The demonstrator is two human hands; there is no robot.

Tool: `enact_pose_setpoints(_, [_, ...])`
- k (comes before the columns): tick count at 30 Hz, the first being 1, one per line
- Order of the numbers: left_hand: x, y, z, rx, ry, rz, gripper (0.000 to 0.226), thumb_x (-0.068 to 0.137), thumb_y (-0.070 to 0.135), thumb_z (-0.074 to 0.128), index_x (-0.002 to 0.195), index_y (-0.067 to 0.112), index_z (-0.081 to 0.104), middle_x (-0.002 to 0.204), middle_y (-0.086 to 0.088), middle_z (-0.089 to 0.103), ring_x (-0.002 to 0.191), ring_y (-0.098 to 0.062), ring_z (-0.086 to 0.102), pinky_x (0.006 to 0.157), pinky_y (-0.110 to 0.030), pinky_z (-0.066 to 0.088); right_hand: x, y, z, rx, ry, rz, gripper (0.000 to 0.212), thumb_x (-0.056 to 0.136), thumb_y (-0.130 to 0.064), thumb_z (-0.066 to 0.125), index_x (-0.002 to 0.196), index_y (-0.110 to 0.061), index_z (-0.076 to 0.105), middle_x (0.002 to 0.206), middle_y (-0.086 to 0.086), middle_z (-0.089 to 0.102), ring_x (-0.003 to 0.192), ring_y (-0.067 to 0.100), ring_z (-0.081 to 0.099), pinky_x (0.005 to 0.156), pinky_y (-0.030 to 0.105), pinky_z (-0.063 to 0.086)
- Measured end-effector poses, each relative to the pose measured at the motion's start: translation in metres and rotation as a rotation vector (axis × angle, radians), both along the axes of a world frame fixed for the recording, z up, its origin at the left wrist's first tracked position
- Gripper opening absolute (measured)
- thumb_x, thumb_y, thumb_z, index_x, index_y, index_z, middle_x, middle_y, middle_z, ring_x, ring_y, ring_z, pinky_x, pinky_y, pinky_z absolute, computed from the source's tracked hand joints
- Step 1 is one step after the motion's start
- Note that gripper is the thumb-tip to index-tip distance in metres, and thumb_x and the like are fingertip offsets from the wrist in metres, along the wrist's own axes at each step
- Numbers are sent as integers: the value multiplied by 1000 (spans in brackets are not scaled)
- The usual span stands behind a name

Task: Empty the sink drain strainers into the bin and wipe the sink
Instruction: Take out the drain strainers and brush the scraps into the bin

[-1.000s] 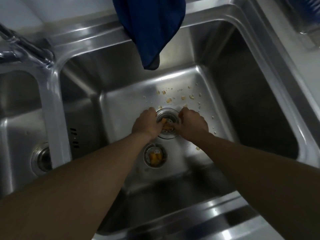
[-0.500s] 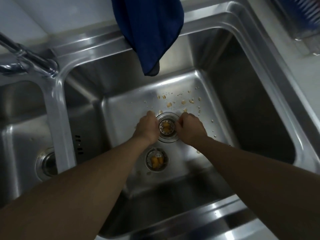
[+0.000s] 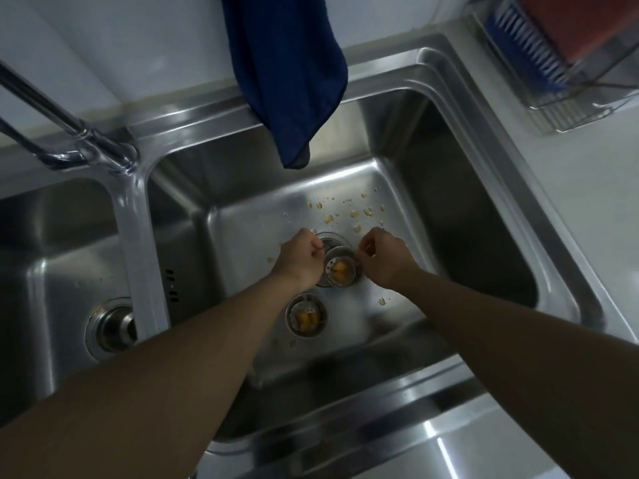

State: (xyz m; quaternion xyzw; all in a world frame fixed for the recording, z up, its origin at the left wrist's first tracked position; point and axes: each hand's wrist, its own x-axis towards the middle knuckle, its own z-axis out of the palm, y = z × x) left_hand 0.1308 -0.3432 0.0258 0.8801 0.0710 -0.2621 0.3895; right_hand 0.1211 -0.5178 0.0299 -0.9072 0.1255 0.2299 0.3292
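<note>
A steel drain strainer (image 3: pixel 340 271) with orange food scraps in it hangs just above the drain opening (image 3: pixel 330 240) of the right basin (image 3: pixel 460 188). My left hand (image 3: pixel 300 261) pinches its left rim and my right hand (image 3: pixel 383 259) pinches its right rim. A second strainer (image 3: pixel 306 319), also holding orange scraps, lies on the basin floor nearer to me. Food crumbs (image 3: pixel 349 210) are scattered behind the drain.
A dark blue cloth (image 3: pixel 287 70) hangs over the sink's back edge. The left basin has its own drain (image 3: pixel 112 328), with the faucet (image 3: pixel 69 133) above the divider. A wire dish rack (image 3: pixel 560 57) stands on the counter at the far right.
The strainer has come up out of the drain between both hands and now sits lifted and shifted slightly toward me. The view has tilted a little.
</note>
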Motion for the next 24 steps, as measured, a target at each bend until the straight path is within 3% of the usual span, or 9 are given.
enact_pose_setpoints(4, [-14,-14,1,13,11,-152,15,97,9,58,109,16,63,108,-6,67,96,-19,62,84,-31,52,-12,-14,9,-11,107,68,24,94,-19,64,117,-14,58,107,10,64,92,28,65,79,36,56])
enact_pose_setpoints(9, [-33,-26,-8,59,55,-321,21,94,7,63,114,12,66,114,-8,67,109,-23,63,96,-37,53,-28,-27,9,-113,202,234,20,94,-18,65,113,-13,64,113,9,67,97,24,64,84,29,53])
enact_pose_setpoints(19, [-44,-27,-9,102,76,-362,26,95,6,61,120,11,64,121,-11,66,113,-25,62,100,-38,52,-35,-30,6,-118,268,245,27,94,-21,64,119,-13,63,123,8,63,110,24,59,91,31,49])
enact_pose_setpoints(24, [-42,-21,4,108,32,-366,28,98,13,57,126,13,61,126,-10,64,118,-26,60,100,-36,49,-37,-36,15,-95,290,237,44,94,-31,64,135,-17,53,133,8,58,115,24,57,99,34,47])
